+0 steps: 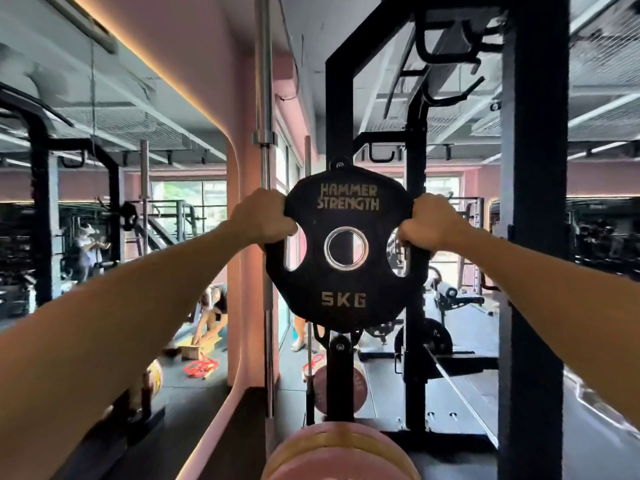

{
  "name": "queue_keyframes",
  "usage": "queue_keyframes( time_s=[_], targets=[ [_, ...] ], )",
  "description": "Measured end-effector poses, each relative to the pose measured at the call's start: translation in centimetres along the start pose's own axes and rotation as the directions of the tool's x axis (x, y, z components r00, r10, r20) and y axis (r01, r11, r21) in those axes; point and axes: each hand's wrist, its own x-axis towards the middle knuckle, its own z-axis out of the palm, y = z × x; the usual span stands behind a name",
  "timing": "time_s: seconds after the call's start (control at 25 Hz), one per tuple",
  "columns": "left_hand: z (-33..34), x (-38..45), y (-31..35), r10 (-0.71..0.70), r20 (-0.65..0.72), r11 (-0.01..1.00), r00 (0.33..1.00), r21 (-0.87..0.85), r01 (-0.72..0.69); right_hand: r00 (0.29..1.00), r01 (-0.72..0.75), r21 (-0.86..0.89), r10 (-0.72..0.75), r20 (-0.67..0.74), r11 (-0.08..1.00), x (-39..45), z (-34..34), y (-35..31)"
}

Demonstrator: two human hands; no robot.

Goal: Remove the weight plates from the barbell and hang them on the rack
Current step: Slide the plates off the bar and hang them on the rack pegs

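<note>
Black rubber plate (346, 249), marked 5KG, is hanging in both your hands at the rack's upright (340, 109).

Your left hand (264, 218) is curling its fingers through the plate's left grip slot, and your right hand (426, 220) is gripping the right slot the same way. You are holding the plate upright, face toward you, over the black post; whether its steel-ringed hole is already sitting on a peg is hard to tell. Pink plates (341, 453) are stacked just below.
</note>
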Motion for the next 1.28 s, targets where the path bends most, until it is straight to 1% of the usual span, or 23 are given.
queue_keyframes(
  time_s=[0.08,0.24,0.36,0.48,0.6,0.68,0.8,0.88,0.96,1.12,1.2,1.28],
  targets=[
    [-1.0,2.4,-0.2,0.006,-0.042,1.0,0.999,0.002,-0.006,0.999,0.016,-0.014,-0.016,-0.041,1.0,2.5,-1.1,-0.7],
    [-2.7,7.1,-0.3,0.022,-0.103,1.0,0.994,0.016,-0.021,0.996,0.042,0.007,-0.041,-0.083,0.999,7.4,-2.6,-1.1],
    [-3.3,10.9,-0.6,0.024,-0.147,1.0,0.989,0.012,-0.022,0.989,0.052,0.021,-0.049,-0.139,0.998,11.6,-3.1,-1.0],
    [-3.0,13.5,-1.1,0.018,-0.161,1.0,0.987,0.006,-0.017,0.987,0.041,0.024,-0.037,-0.156,0.999,14.4,-2.8,-1.1],
    [-2.2,15.9,-1.8,0.01,-0.174,0.999,0.985,0.036,-0.004,0.988,0.062,-0.002,-0.061,-0.145,0.998,17.0,-1.9,-0.7],
    [-2.2,17.4,-2.1,0.022,-0.202,0.998,0.979,0.057,-0.011,0.982,0.075,-0.02,-0.078,-0.17,0.997,18.6,-2.2,-0.8],
    [-1.8,18.7,-2.1,-0.01,-0.239,0.998,0.971,0.057,0.024,0.976,0.073,-0.003,-0.072,-0.204,0.997,19.8,-2.3,-0.5],
    [-0.8,19.7,-2.5,-0.019,-0.245,0.998,0.969,0.057,0.034,0.972,0.08,-0.009,-0.08,-0.219,0.997,20.7,-1.5,-0.1],
    [0.5,21.0,-3.1,-0.031,-0.247,0.999,0.969,0.036,0.041,0.978,0.07,0.012,-0.066,-0.2,0.997,21.7,-0.3,0.3],
    [3.7,24.3,-4.7,-0.008,-0.234,1.0,0.972,-0.017,0.004,0.983,0.022,0.072,-0.008,-0.184,0.997,25.2,2.8,1.8],
    [5.7,25.8,-5.3,-0.004,-0.275,1.0,0.962,-0.025,-0.003,0.981,0.023,0.097,-0.003,-0.193,0.995,26.9,4.3,2.6],
    [8.1,27.3,-5.9,-0.015,-0.351,1.0,0.936,-0.028,0.006,0.979,0.029,0.131,-0.001,-0.205,0.991,28.5,5.8,3.4]
  ],
)
